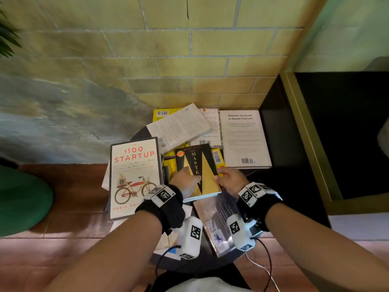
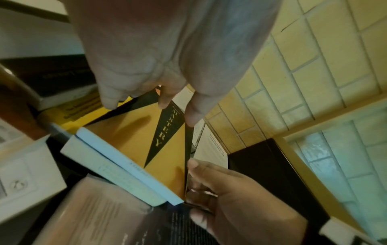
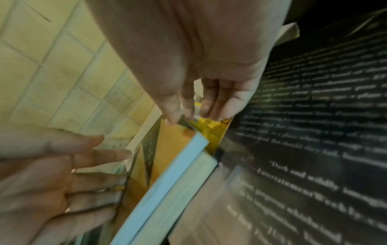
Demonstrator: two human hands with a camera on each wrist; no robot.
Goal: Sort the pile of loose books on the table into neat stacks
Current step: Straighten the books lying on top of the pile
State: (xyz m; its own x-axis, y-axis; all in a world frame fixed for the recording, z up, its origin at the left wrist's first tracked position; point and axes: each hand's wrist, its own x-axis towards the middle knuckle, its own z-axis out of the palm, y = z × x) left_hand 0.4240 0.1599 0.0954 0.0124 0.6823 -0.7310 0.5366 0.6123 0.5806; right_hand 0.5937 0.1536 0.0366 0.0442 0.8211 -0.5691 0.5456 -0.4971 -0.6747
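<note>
Fingers [image 1: 219,175] grip Mastery book [image 1: 202,171] — round table [image 1: 210,264], brick wall [image 1: 189,60].

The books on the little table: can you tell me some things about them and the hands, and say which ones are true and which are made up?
1. Both hands are on the black and gold Mastery book. True: the left hand is at its left edge, the right hand at its right edge.
2. The $100 Startup book lies right of the Mastery book. False: it lies to its left.
3. The $100 Startup book has a red bicycle on its cover. True.
4. The white book by the wall lies front cover up. False: its back shows, with a barcode.
5. The books already stand in neat stacks. False: they lie overlapping at different angles.
</note>
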